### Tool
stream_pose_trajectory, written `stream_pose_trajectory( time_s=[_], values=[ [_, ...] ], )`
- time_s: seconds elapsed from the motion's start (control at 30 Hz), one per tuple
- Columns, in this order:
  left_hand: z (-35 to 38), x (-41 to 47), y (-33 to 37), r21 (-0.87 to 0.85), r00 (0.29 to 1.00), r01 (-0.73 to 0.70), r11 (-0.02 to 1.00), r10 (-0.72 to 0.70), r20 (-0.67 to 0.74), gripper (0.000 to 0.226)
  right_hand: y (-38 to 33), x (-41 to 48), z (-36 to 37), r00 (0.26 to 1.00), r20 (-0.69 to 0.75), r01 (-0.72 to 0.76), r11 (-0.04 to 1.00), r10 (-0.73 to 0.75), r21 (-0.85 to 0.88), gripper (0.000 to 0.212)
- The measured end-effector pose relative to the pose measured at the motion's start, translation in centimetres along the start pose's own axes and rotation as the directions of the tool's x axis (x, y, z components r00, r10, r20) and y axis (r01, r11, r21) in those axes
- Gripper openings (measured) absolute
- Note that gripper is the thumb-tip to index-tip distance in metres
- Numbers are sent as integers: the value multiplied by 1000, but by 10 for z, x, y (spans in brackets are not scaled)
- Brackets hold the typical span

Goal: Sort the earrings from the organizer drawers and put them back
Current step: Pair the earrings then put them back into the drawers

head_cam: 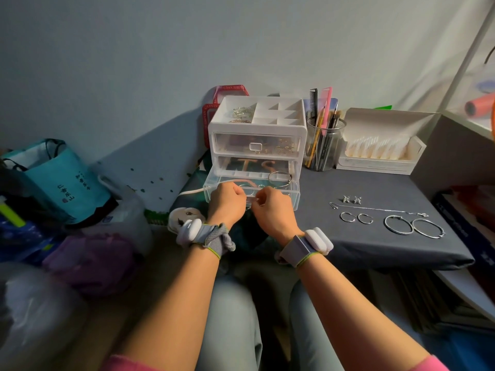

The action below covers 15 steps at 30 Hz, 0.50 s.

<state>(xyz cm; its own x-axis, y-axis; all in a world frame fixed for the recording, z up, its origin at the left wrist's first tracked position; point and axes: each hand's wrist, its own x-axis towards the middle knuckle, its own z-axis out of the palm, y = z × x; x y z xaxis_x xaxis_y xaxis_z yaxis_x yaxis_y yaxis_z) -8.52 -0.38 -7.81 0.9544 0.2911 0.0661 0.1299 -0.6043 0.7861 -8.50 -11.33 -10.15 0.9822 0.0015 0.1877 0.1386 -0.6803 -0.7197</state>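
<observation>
Grey-clothed table (361, 183) against pale wall, light dim. Organizer (257, 129) at back edge; lowest drawer (293, 195) stood pulled out toward person, long axis left-to-right. Left hand (227, 200) and right hand (273, 210) both at drawer's front wall, fingers curled; whether either pinched anything, could not tell. Large hoop (280, 178) lay in drawer's right end, just beyond right hand. Sorted earrings (413, 226) lay rowed on cloth, off to right; right hand nearer. Pen jar (324, 145) stood beside organizer, behind row.

Left hand (227, 200) and right hand (272, 210), fingers curled, at open bottom drawer (293, 195) of organizer (257, 128)
</observation>
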Motion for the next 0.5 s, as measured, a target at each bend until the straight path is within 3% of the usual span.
stream_pose_trajectory(
  time_s=[0.3,0.5],
  values=[
    [3,10,-1,-83,1000,16,996,-15,11,19,0,5,1,1000,-2,20,997,-20,73,32],
    [12,27,0,-159,999,41,986,-35,41,15,1,22,-1,1000,-11,3,998,-3,70,28]
  ],
)
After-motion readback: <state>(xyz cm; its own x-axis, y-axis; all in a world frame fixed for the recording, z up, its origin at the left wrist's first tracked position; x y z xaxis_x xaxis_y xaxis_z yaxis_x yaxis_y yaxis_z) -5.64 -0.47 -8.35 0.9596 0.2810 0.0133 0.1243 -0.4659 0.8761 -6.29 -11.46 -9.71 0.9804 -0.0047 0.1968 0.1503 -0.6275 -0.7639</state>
